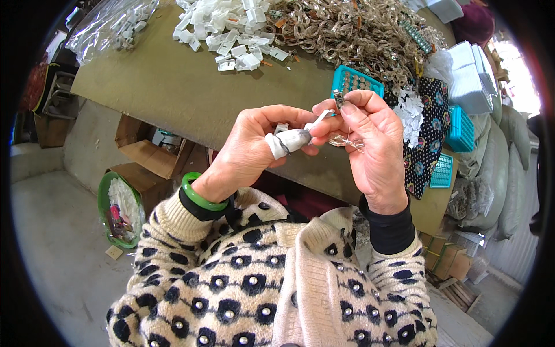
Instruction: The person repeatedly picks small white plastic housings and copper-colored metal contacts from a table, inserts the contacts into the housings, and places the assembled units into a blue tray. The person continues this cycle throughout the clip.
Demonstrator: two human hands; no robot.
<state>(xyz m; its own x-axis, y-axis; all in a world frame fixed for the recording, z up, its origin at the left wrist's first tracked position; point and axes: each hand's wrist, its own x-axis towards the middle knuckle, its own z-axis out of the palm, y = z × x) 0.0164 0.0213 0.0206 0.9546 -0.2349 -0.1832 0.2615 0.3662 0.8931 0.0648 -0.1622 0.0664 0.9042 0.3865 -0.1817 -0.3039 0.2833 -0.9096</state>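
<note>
Above the near edge of the table, both my hands meet over small parts. My left hand (245, 136) is closed on a small white plastic piece (319, 120); its thumb wears a white wrap (286, 143) bound with a dark band. Between the thumb and fingers of my right hand (377, 141) is a small dark electronic part (339, 99). A coil of thin clear wire (346, 141) hangs below those fingers, and its join to the dark part is hidden. Just beyond the right fingers stands a teal basket (378, 88) of round, coin-like metal pieces.
White plastic cases (228, 32) lie heaped at the far side, beside a large pile of coiled clear wires (352, 32). White flakes (409, 118) rest by a dark patterned cloth (429, 139) at right. A green-rimmed basin (104, 205) and cardboard boxes (147, 156) stand at lower left.
</note>
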